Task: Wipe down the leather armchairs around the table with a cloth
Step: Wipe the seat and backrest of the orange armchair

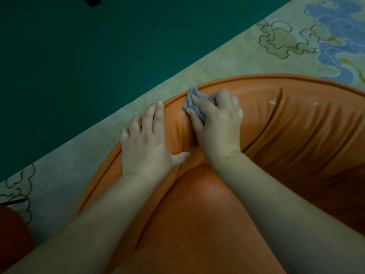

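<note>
An orange leather armchair [296, 139] fills the lower right, seen from above, with a pleated curved backrest and a smooth seat cushion [197, 214]. My right hand [217, 123] grips a small crumpled grey cloth [192, 105] and presses it against the inner backrest just under the piped rim. My left hand [146, 139] lies flat on the rim to the left of it, fingers straight over the edge and thumb on the leather. A few white specks [273, 102] mark the leather to the right of the cloth.
A pale rug [237, 54] with dark outlined cloud shapes and a blue patch [339, 36] lies beyond the chair. Dark green floor [79, 56] fills the upper left. Another reddish-orange rounded object [11, 230] shows at the lower left edge.
</note>
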Action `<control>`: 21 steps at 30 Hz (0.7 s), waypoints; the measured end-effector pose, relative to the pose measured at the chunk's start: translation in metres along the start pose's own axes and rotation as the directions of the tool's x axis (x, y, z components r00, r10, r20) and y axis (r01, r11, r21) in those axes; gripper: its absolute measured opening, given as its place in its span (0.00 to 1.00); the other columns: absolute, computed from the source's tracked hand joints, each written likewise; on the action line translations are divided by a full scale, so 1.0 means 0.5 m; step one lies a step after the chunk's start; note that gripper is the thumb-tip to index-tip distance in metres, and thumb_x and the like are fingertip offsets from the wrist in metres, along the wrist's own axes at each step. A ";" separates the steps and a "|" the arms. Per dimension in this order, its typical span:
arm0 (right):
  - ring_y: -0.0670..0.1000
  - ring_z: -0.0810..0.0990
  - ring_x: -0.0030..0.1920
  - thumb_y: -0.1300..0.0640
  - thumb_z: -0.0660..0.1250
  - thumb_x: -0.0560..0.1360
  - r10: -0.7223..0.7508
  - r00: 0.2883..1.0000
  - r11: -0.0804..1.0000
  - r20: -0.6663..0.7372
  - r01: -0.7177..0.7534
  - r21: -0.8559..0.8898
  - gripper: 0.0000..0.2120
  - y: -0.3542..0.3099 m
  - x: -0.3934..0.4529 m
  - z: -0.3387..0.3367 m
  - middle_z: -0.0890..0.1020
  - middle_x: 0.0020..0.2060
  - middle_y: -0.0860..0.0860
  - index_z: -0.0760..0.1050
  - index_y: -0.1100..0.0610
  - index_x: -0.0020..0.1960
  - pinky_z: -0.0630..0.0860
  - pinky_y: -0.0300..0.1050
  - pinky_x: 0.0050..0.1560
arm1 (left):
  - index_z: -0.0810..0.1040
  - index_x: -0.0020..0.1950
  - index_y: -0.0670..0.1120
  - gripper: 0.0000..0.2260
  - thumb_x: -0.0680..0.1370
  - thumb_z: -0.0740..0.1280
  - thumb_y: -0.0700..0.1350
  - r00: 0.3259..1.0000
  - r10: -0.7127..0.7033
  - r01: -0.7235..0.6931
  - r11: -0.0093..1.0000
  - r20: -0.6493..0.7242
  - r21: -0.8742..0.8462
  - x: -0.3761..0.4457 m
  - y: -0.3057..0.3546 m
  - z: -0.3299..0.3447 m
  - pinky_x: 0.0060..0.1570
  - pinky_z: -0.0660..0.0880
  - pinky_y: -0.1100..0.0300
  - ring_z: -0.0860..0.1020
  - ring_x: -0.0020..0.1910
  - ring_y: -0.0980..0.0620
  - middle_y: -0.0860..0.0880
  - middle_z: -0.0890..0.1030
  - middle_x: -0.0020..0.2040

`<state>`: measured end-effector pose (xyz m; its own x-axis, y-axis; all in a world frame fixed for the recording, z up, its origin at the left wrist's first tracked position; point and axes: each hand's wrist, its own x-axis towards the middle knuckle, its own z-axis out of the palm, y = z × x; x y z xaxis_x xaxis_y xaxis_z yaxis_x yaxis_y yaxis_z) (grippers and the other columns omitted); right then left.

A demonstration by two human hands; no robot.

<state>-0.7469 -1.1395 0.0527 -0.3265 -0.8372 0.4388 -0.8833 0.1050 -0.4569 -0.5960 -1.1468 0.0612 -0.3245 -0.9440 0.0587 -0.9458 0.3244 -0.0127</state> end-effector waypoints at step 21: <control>0.59 0.74 0.43 0.47 0.66 0.74 -0.084 0.996 0.996 -0.009 0.084 -0.012 0.13 -0.031 -0.018 0.007 0.76 0.43 0.57 0.82 0.52 0.54 0.64 0.47 0.39 | 0.55 0.77 0.44 0.55 0.59 0.70 0.69 0.999 0.004 -0.005 0.999 -0.045 -0.032 0.000 -0.003 0.011 0.63 0.64 0.43 0.66 0.69 0.42 0.46 0.64 0.74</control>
<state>-0.7293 -1.1353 0.0531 -0.2540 -0.8380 0.4830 -0.9117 0.0407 -0.4089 -0.5945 -1.1475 0.0558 -0.3274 -0.9392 0.1032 -0.9435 0.3309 0.0184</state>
